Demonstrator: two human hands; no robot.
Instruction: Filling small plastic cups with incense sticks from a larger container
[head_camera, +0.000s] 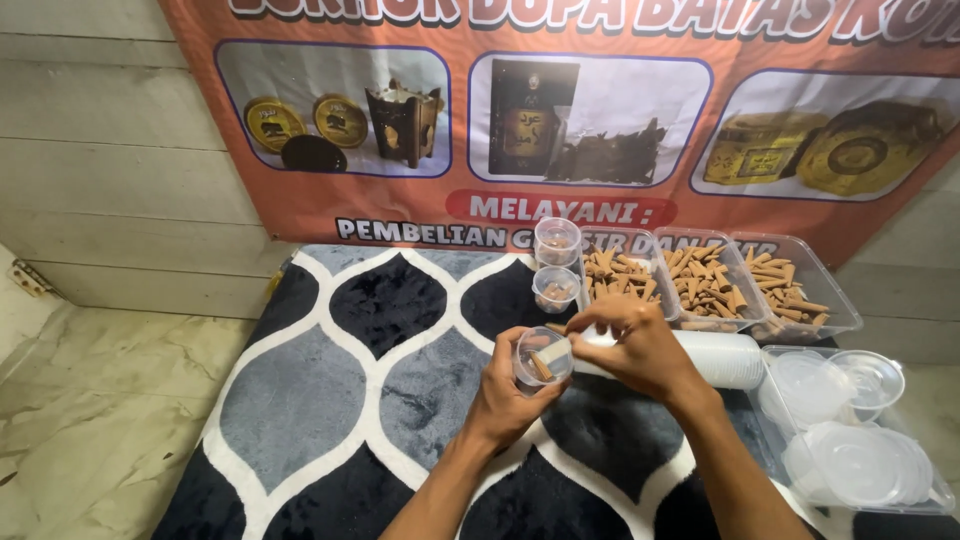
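A person sits over a plush rug (330, 400) patterned in black, grey and white, seen from a camera on their head. The left hand (505, 390) wraps around a small clear plastic cup (543, 358), fingers curled about its side, holding it tilted just above the rug near the middle of the view. A few brown cone-shaped pieces lie inside the cup. The right hand (635, 345) hovers at the cup's mouth, its fingers pressed together in a pinch at the rim; what they pinch is too small to tell.

Under the right hand lies a long sleeve of stacked clear cups (725, 360), on its side. Beyond the hands, two filled small cups with lids (557, 265) stand one behind the other. To their right, three clear rectangular trays (835, 300) sit side by side, each heaped with brown incense cones (705, 280). At the far right, a larger clear bin (940, 490) holds round plastic lids (860, 465) and empty cups.

An orange banner (300, 215) with product photographs hangs on the wooden wall behind. A pale marbled floor (90, 420) shows at the left.
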